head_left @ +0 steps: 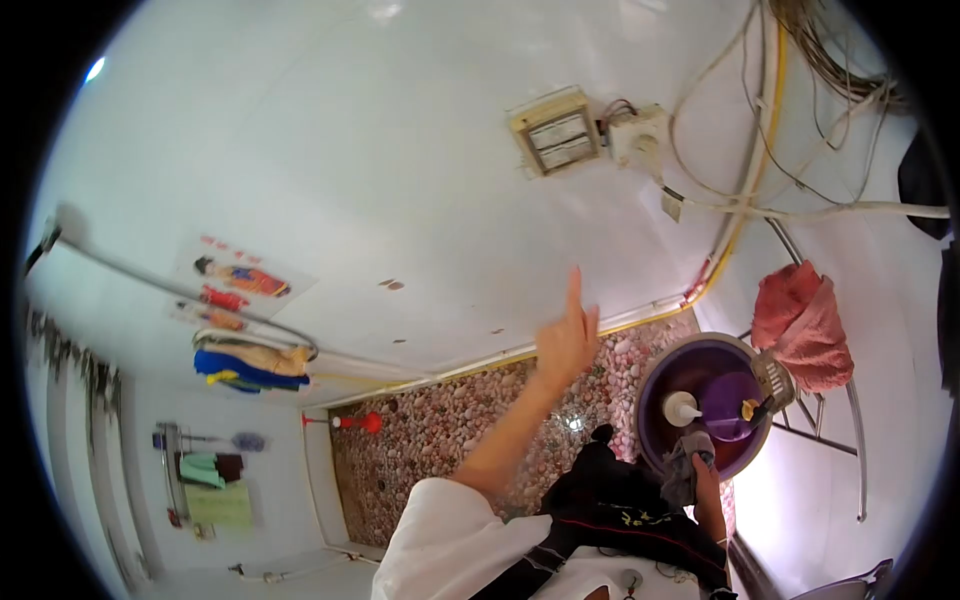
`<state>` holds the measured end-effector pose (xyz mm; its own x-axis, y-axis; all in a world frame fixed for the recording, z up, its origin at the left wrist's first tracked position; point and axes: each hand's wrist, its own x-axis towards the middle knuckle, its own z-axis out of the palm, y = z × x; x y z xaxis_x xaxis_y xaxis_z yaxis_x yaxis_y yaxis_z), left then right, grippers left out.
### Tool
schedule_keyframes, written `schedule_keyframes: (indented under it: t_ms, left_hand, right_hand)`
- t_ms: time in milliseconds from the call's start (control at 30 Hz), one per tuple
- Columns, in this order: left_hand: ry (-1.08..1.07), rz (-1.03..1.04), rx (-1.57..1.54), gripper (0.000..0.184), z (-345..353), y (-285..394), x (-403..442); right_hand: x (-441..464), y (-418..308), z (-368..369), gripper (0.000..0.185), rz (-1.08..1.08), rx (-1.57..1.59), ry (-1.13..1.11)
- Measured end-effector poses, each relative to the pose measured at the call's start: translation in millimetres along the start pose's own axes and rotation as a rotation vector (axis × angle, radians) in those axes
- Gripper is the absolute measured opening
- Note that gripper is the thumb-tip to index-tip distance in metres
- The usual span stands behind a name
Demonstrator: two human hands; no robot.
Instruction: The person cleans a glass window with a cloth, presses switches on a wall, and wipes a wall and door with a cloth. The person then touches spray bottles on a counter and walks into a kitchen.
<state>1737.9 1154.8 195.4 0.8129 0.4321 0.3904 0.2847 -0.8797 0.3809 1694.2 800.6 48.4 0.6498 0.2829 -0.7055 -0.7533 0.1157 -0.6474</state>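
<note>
My left hand [564, 347] is raised in front of the white wall, its index finger stretched upward and the others partly curled; it holds nothing. Above it on the wall is a switch panel [560, 140], apart from the fingertip, with a plug and socket [638, 137] beside it. At the lower right, my right hand [703, 462] grips a grey cloth [683, 470] at the near rim of a purple basin [648, 400]. Inside the basin are a white round object [682, 409] and a purple container [728, 405]. The cloth hides part of my right hand's fingers.
A red towel [803, 325] hangs on a metal rack [858, 425] at right. Loose cables [760, 205] run along the wall. Cloths [250, 368] hang from a rail at left. A red-handled tool [365, 422] lies low by the pebble-patterned floor [450, 430].
</note>
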Motion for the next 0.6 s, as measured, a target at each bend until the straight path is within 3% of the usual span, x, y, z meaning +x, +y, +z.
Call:
schedule_keyframes:
  t_ms: [33, 100, 133, 167, 233, 333, 433, 467, 600]
  left_hand:
    - [0.009, -0.023, -0.070, 0.068, 2, 5, -28]
    - [-0.252, -0.273, 0.033, 0.065, 12, 7, -90]
    - [-0.272, -0.355, -0.043, 0.065, 13, 11, -121]
    - [-0.272, -0.451, -0.117, 0.065, 12, 14, -152]
    - [-0.337, -0.498, -0.106, 0.064, 14, 5, -218]
    - [-0.304, -0.668, -0.240, 0.053, -16, 7, -292]
    - [-0.298, -0.685, -0.165, 0.046, -52, -3, -343]
    - [-0.338, -0.808, -0.259, 0.042, -87, 10, -344]
    - [-0.123, -0.925, -0.254, 0.041, -110, 2, -421]
  right_hand:
    - [-1, -3, 3, 0.038, -0.003, -0.014, -0.034]
    - [2, -4, 6, 0.042, 0.002, -0.163, -0.174]
    - [1, -10, 12, 0.042, -0.011, -0.341, -0.141]
    - [-13, -24, 23, 0.045, -0.065, -0.384, -0.276]
    - [7, 2, 18, 0.046, -0.019, -0.305, -0.331]
    - [26, 13, 16, 0.045, 0.263, -0.252, -0.657]
    - [12, 15, 59, 0.046, 0.324, -0.372, -0.751]
    - [5, 19, 72, 0.046, 0.349, -0.406, -0.785]
    - [-34, 44, 129, 0.046, 0.423, -0.506, -0.956]
